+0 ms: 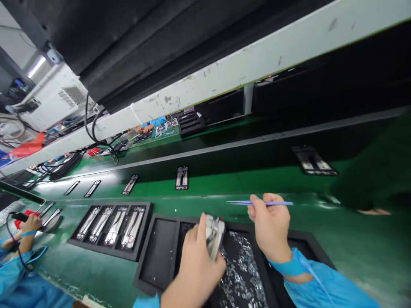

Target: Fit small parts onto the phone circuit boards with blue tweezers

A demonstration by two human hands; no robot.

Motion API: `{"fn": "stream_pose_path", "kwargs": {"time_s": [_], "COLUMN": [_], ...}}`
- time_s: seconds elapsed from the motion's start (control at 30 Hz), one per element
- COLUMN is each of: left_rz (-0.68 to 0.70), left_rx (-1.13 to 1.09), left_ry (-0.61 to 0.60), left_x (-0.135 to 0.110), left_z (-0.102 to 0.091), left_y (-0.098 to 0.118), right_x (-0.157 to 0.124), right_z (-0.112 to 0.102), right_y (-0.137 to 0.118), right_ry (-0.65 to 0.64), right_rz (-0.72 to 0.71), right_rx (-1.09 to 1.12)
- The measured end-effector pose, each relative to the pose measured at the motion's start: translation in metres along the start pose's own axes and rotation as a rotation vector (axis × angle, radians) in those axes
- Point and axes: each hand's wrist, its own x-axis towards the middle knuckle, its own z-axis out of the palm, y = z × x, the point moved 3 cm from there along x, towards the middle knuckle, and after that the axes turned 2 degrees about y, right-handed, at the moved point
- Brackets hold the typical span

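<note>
Your left fingers [202,231] grip a flat metallic device [215,233], partly hidden; your right fingers [257,204] pinch slender lilac tweezers [238,202]; shiny scraps [242,273] litter a matte black tray [145,259], cut off below.

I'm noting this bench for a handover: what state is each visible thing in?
Left hand: closed around the held device
Held device: tilted
Right hand: pinching the tweezers
Tweezers: nearly level; whether tips touch is unclear
Four-slot tray: one device per slot
Parts tray: open-topped
Small shiny pieces: loose, scattered
Far-row devices: lying flat, spaced apart
</note>
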Motion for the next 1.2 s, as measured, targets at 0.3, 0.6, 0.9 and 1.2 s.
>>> {"fn": "stream_pose_path", "kwargs": {"time_s": [0.3, 0.6, 0.9, 1.2], "left_rz": [-0.126, -0.375, -0.455, -0.306], "left_rx": [0.080, 0.221, 0.103, 0.130], "left_ry": [0.063, 0.203, 0.180, 0.258], "left_x": [0.241, 0.228, 0.162, -0.106], "left_z": [0.039, 0.016, -0.025, 0.004], "left_y": [0.041, -0.035, -0.020, -0.002], "right_x": [0.007, 0.020, 0.017, -0.023], "right_z": [-0.008, -0.008, -0.014, 0.004], "right_y": [-0.001, 0.013, 0.006, 0.011], "right_ry": [0.065, 0.078, -0.015, -0.385], "right_rz": [0.029, 0.098, 0.073, 0.210], "right_rx": [0.015, 0.017, -0.041, -0.241]}}
